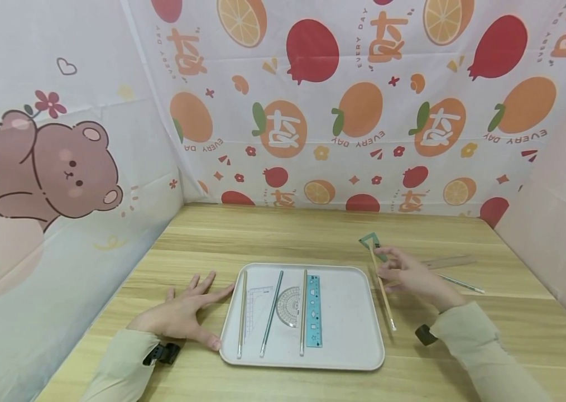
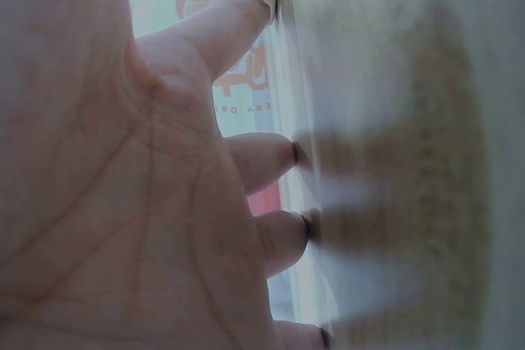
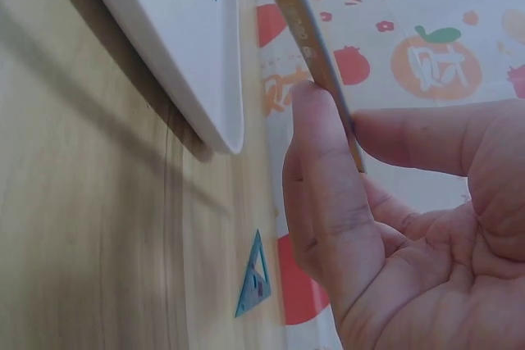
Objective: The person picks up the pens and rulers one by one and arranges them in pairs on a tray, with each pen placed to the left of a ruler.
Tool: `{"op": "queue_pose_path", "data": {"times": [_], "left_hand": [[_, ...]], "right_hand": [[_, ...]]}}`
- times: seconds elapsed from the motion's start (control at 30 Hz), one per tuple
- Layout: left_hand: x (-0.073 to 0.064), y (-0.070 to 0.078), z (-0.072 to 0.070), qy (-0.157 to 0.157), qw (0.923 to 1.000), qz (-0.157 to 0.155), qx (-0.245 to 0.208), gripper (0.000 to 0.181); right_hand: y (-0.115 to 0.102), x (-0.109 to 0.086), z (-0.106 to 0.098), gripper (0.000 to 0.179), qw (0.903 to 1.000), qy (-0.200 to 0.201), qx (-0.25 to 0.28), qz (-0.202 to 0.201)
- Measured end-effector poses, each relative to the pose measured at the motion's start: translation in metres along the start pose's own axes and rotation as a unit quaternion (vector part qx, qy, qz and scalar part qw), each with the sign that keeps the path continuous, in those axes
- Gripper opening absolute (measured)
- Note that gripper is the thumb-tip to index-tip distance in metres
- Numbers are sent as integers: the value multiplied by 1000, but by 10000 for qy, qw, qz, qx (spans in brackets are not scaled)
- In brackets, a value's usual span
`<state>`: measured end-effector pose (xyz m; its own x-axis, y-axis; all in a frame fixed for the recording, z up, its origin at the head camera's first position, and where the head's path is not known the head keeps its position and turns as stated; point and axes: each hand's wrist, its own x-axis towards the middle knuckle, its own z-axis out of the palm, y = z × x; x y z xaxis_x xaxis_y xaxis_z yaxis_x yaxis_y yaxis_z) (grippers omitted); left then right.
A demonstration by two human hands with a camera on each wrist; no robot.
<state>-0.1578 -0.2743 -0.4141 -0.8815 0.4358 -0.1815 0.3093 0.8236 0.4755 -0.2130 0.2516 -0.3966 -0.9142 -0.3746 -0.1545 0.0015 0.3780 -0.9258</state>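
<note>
The step in hand is judged to be the handling of a pencil (image 1: 383,293): it is pinched between the thumb and fingers of the right hand (image 1: 416,277) and is held at a slant above the table (image 1: 212,234), just beside the right edge of the tray (image 1: 348,312). The left hand (image 1: 187,312) is spread, with its fingers apart and nothing grasped; the tray's left rim is touched by its thumb. For the next move, a steady pinch and clearance above the rim are judged to be needed if the pencil is to be brought over the tray. Three other pencils (image 1: 303,312), a clear set square (image 1: 249,318), a protractor (image 1: 289,307) and a blue ruler (image 1: 315,312) are laid out on the tray. Near the right hand, a green triangle (image 3: 253,297), a clear ruler (image 1: 451,261) and a dark pencil (image 1: 461,283) are placed on the table. The wood-grain surface is bounded by cloth hangings (image 1: 403,33), printed with fruit at the back and a bear (image 1: 74,167) at the left
</note>
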Motion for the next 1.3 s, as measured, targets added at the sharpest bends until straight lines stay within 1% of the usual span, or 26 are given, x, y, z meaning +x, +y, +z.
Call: {"op": "queue_pose_path", "data": {"times": [0.13, 0.3, 0.43, 0.6, 0.7, 0.93, 1.13, 1.3], "left_hand": [[0, 0, 0, 13, 10000, 8, 1, 124], [0, 0, 0, 26, 10000, 14, 15, 124], [-1, 1, 0, 36, 10000, 26, 36, 124], [-1, 3, -1, 50, 9999, 89, 83, 123], [-1, 3, -2, 36, 9999, 55, 85, 123], [-3, 4, -2, 34, 10000, 59, 47, 122], [-4, 5, -2, 50, 9999, 66, 85, 123], [-4, 4, -1, 29, 10000, 29, 67, 123]], "right_hand": [[-1, 1, 5, 66, 10000, -47, -15, -18], [-1, 3, 10, 65, 9997, -216, -65, -134], [-2, 5, 14, 64, 9995, -314, 1, -86], [-4, 7, 20, 66, 9995, -290, 44, 99], [-4, 8, 25, 65, 9995, -279, 32, 149], [-5, 11, 33, 63, 9995, -304, -63, 105], [-3, 15, 41, 63, 9994, -300, -22, 168], [-3, 18, 50, 65, 9993, -254, -193, 170]]}}
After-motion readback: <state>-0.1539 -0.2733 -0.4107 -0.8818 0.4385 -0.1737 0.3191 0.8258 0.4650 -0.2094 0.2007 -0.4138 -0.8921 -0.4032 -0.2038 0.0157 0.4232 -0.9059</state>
